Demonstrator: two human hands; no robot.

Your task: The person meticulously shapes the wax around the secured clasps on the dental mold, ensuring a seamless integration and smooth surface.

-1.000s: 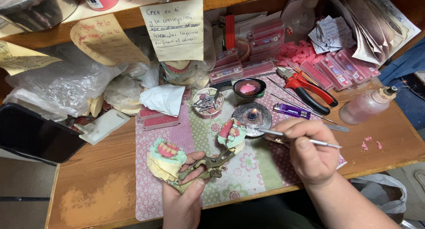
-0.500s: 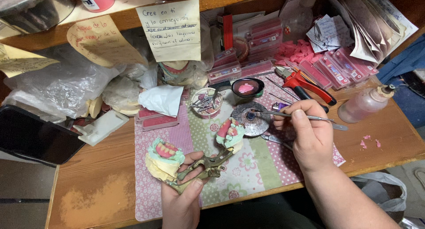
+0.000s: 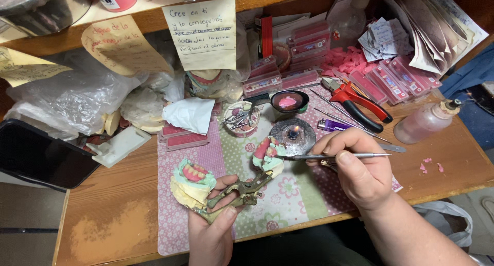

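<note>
Hands both busy here: our left hand (image 3: 211,230) has its grip wrapped round the hinged metal articulator (image 3: 239,190) with denture models (image 3: 193,182) above the patterned mat (image 3: 288,194), our right hand (image 3: 355,168) pinching a thin metal tool (image 3: 329,156), tip at the upper model (image 3: 268,153).

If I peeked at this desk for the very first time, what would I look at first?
Probably the brass hinged frame holding two plaster tooth models with pink gums, gripped by the left hand at the middle of the patterned pink mat. Next, the right hand holds a thin metal tool with its tip at the upper model, just in front of a tiny flame on a round metal burner. Red-handled pliers lie behind.
</note>
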